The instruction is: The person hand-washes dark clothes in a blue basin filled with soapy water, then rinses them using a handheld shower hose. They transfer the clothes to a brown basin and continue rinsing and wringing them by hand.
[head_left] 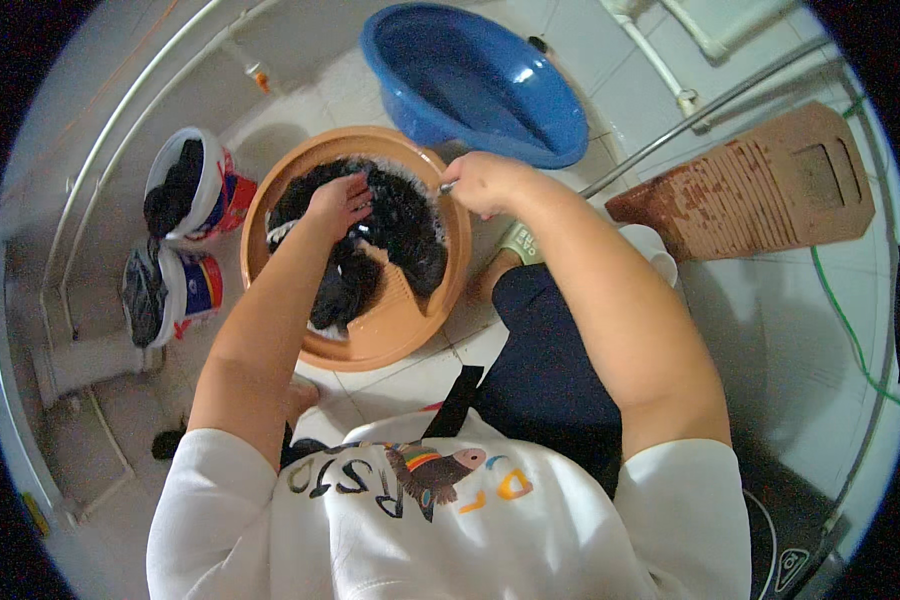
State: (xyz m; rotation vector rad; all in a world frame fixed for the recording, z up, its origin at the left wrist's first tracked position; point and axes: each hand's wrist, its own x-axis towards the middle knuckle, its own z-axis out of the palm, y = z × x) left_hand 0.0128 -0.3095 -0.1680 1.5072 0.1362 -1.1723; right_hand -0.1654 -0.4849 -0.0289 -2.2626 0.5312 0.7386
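Observation:
An orange-brown basin [320,355] stands on the floor in front of me, with wet black cloth [410,215] and some suds in it. Part of a ridged scrubbing surface [395,310] shows inside, on its near side. Over the cloth is my left hand [340,205], fingers stretched out and loosely apart, holding nothing I can see. At the basin's right rim my right hand [485,185] is closed. A small metallic end pokes out by its fingers; what the thing is, I cannot make out.
A large blue tub [480,80] sits beyond the basin. To the left stand two white buckets [205,185] with dark cloth hanging over their rims. On the right lean a brown washboard [760,190] and a metal pole [670,135]. My slippered foot [510,255] is beside the basin.

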